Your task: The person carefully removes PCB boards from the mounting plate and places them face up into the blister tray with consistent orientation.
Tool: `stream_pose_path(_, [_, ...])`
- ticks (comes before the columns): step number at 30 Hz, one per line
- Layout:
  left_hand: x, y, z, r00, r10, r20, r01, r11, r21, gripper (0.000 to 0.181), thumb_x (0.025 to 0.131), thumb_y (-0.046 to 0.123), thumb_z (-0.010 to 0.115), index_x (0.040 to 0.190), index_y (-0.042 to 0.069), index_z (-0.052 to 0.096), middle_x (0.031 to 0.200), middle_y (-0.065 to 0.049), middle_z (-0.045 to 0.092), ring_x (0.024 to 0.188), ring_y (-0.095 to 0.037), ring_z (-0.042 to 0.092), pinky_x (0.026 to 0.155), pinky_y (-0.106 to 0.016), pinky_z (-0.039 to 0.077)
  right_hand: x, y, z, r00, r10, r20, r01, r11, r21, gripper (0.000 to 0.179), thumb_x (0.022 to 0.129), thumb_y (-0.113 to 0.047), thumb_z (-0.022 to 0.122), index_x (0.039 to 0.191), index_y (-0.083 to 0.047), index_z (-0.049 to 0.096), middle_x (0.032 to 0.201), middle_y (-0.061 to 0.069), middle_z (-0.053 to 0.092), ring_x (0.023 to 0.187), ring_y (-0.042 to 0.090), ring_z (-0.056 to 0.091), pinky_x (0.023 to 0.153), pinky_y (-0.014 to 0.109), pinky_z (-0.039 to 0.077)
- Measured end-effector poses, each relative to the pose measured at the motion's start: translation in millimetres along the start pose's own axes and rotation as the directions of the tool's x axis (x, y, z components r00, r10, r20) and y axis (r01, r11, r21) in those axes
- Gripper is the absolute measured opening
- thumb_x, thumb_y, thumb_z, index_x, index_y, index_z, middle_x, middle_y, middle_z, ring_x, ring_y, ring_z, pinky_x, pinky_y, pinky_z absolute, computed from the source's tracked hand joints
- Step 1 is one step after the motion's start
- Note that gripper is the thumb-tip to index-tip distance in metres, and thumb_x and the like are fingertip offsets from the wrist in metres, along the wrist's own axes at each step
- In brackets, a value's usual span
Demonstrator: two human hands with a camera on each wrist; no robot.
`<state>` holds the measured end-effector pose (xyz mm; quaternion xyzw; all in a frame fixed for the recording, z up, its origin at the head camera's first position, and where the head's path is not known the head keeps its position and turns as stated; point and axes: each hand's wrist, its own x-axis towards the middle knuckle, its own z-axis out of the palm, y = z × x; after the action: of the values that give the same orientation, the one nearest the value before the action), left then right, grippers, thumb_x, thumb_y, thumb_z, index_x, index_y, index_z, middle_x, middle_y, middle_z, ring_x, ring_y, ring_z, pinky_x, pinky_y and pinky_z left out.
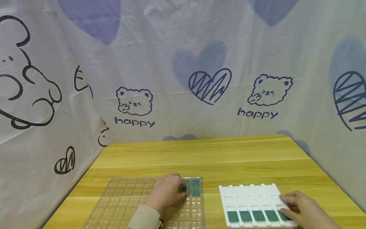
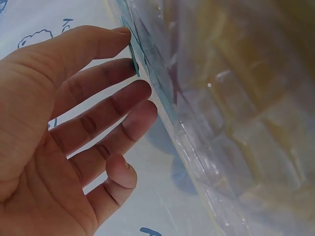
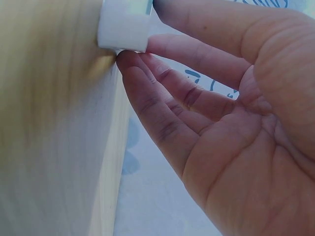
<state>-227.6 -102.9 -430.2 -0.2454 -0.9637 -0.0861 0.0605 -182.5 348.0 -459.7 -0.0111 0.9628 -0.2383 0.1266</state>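
My left hand (image 1: pixel 168 190) reaches over the far right corner of a clear plastic tray (image 1: pixel 125 197) divided into many small pockets. In the left wrist view, its thumb and index finger pinch a thin green square chip (image 2: pixel 134 58) by the edges, close over the tray; the other fingers are spread loosely. More green chips (image 1: pixel 195 192) lie in the pockets beside that hand. At the right end of a white slotted tray (image 1: pixel 246 192), my right hand (image 1: pixel 307 210) touches the edge with extended fingers. Its thumb overlaps the last green chip (image 1: pixel 283 215) in the near row.
Several green chips (image 1: pixel 258 216) fill the white tray's near row, with bare slots behind them. Both trays stand on a yellow wood-grain table (image 1: pixel 211 156), a strip of tabletop between them. A white printed curtain (image 1: pixel 171 111) hangs around the table's back and sides.
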Motion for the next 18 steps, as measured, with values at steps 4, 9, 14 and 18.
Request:
stream_pose_path(4, [0.9, -1.3, 2.4, 1.000, -0.002, 0.004, 0.002, 1.000, -0.006, 0.013, 0.087, 0.031, 0.089, 0.095, 0.023, 0.083, 0.088, 0.009, 0.069, 0.070, -0.002, 0.052, 0.054, -0.024, 0.042, 0.0, -0.4, -0.4, 1.000, -0.005, 0.000, 0.005, 1.000, -0.003, 0.067, 0.094, -0.030, 0.082, 0.141, 0.012, 0.061, 0.124, 0.019, 0.067, 0.101, 0.024, 0.068, 0.090, 0.049, 0.062])
stream_pose_path(9, [1.4, -3.2, 5.0, 1.000, 0.005, 0.008, -0.005, 1.000, -0.017, 0.011, 0.087, 0.029, 0.089, 0.094, 0.023, 0.083, 0.088, 0.008, 0.069, 0.070, -0.002, 0.050, 0.054, -0.024, 0.041, 0.8, -0.8, -0.4, 1.000, -0.005, -0.002, 0.005, 1.000, -0.009, 0.066, 0.094, -0.030, 0.082, 0.140, 0.012, 0.062, 0.123, 0.019, 0.067, 0.102, 0.026, 0.068, 0.090, 0.049, 0.062])
stream_pose_path(14, [1.5, -3.2, 4.4, 1.000, 0.004, 0.012, -0.004, 1.000, -0.025, 0.009, 0.088, 0.028, 0.089, 0.093, 0.023, 0.083, 0.087, 0.008, 0.068, 0.070, -0.003, 0.051, 0.056, -0.025, 0.042, 0.2, -1.9, -0.9, 1.000, -0.002, -0.001, 0.002, 1.000, -0.013, 0.067, 0.094, -0.031, 0.082, 0.141, 0.012, 0.061, 0.124, 0.020, 0.067, 0.102, 0.026, 0.068, 0.091, 0.050, 0.062])
stream_pose_path(18, [2.1, -2.9, 4.3, 1.000, 0.004, 0.016, -0.003, 0.999, -0.037, 0.010, 0.088, 0.028, 0.089, 0.093, 0.022, 0.083, 0.088, 0.008, 0.069, 0.071, -0.002, 0.052, 0.057, -0.025, 0.043, -1.0, -3.5, -1.6, 1.000, 0.004, 0.003, -0.004, 1.000, -0.013, 0.068, 0.093, -0.031, 0.082, 0.140, 0.013, 0.061, 0.124, 0.020, 0.067, 0.103, 0.026, 0.067, 0.092, 0.052, 0.061])
